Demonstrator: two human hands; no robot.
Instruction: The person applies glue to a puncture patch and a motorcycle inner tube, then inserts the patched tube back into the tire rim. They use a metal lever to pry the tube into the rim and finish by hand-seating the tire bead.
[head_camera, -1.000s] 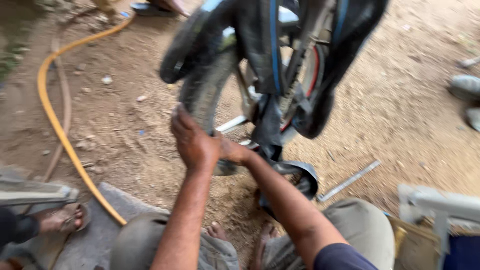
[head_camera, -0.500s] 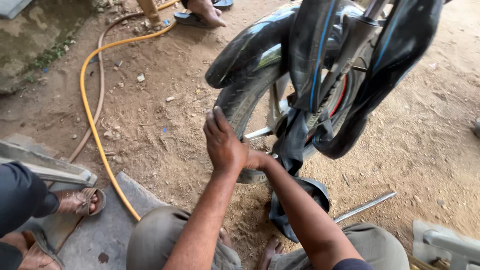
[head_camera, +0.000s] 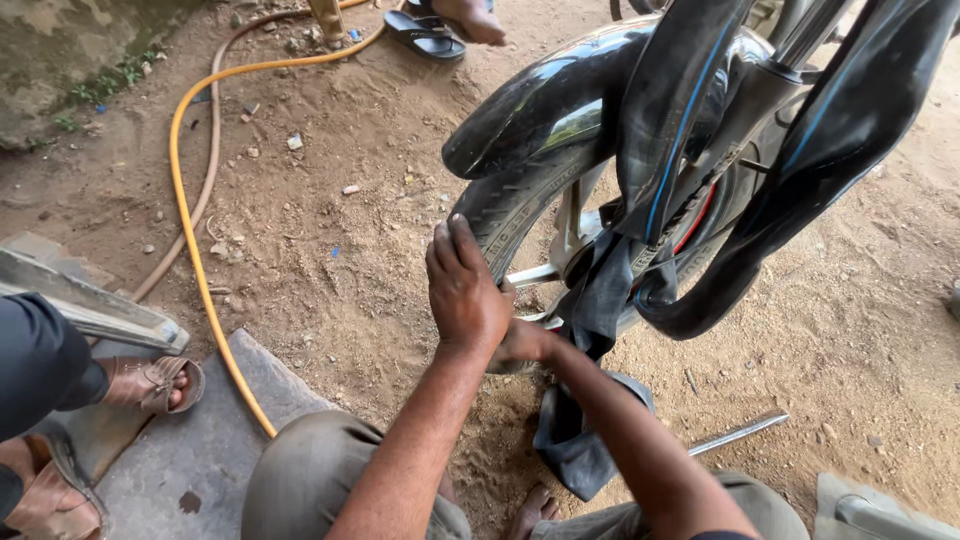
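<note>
At six o'clock, nearest the camera, the person's bent knees (head_camera: 330, 470) and two forearms reach forward over the dirt ground (head_camera: 330, 250). A loose black inner tube (head_camera: 640, 270) hangs down over the wheel, and its slack end (head_camera: 580, 440) lies folded on the dirt between the knees, at five o'clock of the hands. Just past that, a metal tyre lever (head_camera: 735, 433) lies on the ground at four o'clock, apart from both hands.

At the centre, the left hand (head_camera: 465, 290) lies flat on the tread of the motorcycle tyre (head_camera: 510, 210), fingers (head_camera: 450, 240) stretched out and pressing, not closed around anything. The right hand (head_camera: 520, 345) sits just under it, at the lower edge of the tyre near the rim (head_camera: 560, 260); its fingers are hidden behind the left wrist and the tube, so whether they are clenched or slack cannot be told.

The likely trouble lies there: fingers working between tyre bead and rim can get nipped if the tyre snaps back, and the hanging tube could be caught and pinched in the same gap. Grit from the ground may also cling to the slack end.

Above, at twelve o'clock, the black mudguard (head_camera: 540, 110) curves over the tyre. Farther off, at ten o'clock, an orange hose (head_camera: 190, 220) snakes over the dirt, close to another person's sandalled foot (head_camera: 150, 380) at eight o'clock; a second sandalled foot (head_camera: 440, 25) stands at twelve.
</note>
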